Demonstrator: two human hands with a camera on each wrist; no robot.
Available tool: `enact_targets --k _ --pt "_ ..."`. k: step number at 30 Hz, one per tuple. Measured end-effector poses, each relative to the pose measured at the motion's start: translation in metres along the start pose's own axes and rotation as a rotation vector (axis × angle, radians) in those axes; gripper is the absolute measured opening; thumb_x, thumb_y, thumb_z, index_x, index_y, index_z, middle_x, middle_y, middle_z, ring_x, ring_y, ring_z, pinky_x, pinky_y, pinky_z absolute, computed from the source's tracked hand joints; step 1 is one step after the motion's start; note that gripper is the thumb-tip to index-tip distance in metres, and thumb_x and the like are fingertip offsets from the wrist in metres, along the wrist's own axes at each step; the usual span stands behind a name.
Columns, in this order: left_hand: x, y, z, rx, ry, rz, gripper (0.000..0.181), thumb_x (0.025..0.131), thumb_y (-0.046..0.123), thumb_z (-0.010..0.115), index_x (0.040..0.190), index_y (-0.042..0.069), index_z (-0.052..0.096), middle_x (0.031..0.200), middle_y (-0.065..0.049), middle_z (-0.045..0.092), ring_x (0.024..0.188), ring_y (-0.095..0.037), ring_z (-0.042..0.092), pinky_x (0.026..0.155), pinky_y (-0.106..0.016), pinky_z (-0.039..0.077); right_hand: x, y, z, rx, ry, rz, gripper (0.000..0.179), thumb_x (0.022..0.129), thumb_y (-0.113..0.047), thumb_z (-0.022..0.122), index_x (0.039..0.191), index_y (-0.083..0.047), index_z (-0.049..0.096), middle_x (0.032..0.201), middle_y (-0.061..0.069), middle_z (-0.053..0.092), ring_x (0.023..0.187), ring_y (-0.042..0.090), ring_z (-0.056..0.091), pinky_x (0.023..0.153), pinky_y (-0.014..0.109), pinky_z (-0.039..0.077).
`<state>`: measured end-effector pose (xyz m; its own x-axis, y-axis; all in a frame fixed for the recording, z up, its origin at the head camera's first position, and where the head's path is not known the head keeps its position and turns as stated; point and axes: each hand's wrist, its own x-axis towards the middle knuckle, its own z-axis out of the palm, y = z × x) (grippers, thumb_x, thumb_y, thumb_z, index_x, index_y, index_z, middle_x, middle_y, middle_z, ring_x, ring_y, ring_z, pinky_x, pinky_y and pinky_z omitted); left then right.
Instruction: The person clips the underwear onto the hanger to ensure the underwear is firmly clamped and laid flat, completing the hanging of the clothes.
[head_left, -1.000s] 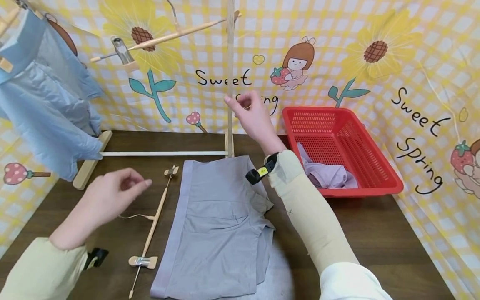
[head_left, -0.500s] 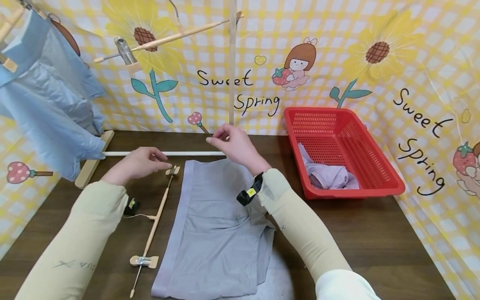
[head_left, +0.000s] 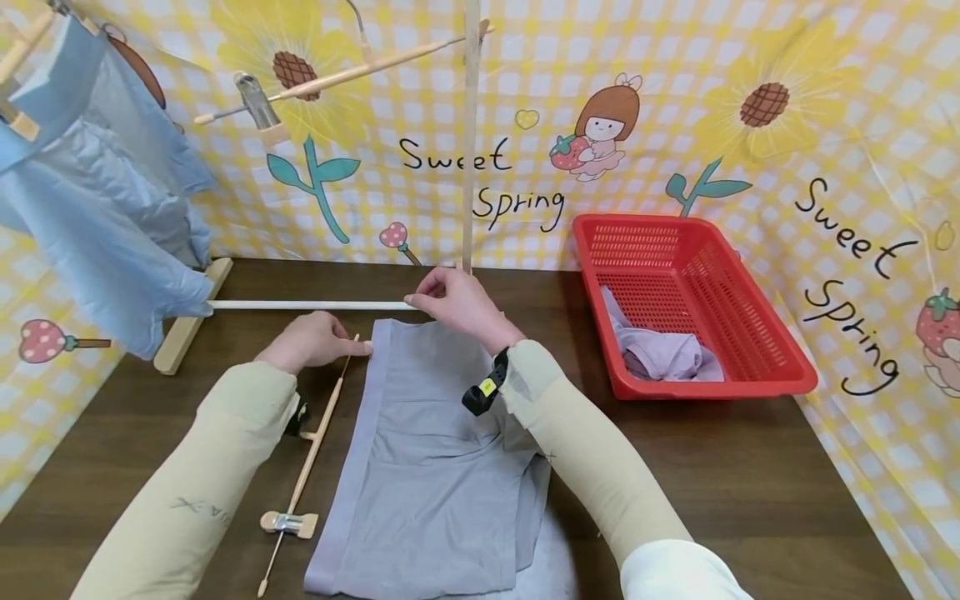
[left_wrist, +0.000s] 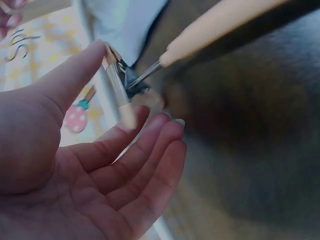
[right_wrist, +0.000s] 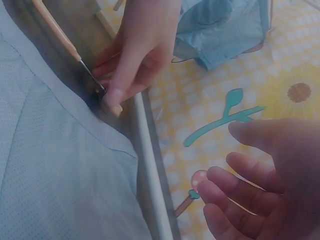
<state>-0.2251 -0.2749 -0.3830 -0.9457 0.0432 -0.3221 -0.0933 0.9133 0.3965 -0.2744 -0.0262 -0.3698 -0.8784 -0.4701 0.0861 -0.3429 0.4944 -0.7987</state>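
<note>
My left hand [head_left: 309,340] pinches the far clip [left_wrist: 118,86] of a wooden clip hanger [head_left: 321,425]; in the left wrist view the thumb is on one end of the clip and the fingertips lie by the other. That hanger lies lengthwise beside the waistband [head_left: 358,454] of grey shorts [head_left: 442,467], which are spread on the table. Its near clip [head_left: 288,523] sits toward the table's front. Over the far edge of the shorts, my right hand [head_left: 459,304] holds nothing, its fingers loosely bent in the right wrist view [right_wrist: 245,185].
A red basket [head_left: 787,371] at the right holds a crumpled lilac cloth [head_left: 667,354]. Behind my hands runs a white rod [head_left: 315,306] of a stand with a wooden upright [head_left: 468,167]. Light-blue shorts [head_left: 105,200] hang at left; another clip hanger [head_left: 360,67] hangs at the back.
My left hand has moved forward and right to the hanger's far clip and taken hold of it. My right hand has come down and left toward the far end of the shorts.
</note>
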Motion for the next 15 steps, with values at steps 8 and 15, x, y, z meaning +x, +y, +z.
enact_targets --k 8,15 --pt "0.006 0.0 0.011 0.059 0.0 -0.044 0.049 0.087 0.049 0.076 0.067 0.009 0.055 0.066 -0.001 0.051 0.067 -0.023 0.052 0.064 -0.037 0.046 0.006 0.001 0.012 -0.015 -0.034 0.018 0.02 0.096 -0.032 0.073 0.098 -0.012 0.07 0.091 0.0 0.066 0.078 0.016 0.06 0.068 0.028 0.05" --pt "0.004 0.003 0.008 0.032 -0.039 -0.096 0.053 0.085 0.052 0.076 0.074 0.004 0.058 0.064 -0.008 0.059 0.06 -0.023 0.059 0.06 -0.035 0.049 0.015 0.003 0.028 -0.063 -0.091 0.051 0.023 0.096 -0.034 0.072 0.1 -0.011 0.071 0.091 -0.003 0.067 0.078 0.014 0.061 0.068 0.025 0.049"
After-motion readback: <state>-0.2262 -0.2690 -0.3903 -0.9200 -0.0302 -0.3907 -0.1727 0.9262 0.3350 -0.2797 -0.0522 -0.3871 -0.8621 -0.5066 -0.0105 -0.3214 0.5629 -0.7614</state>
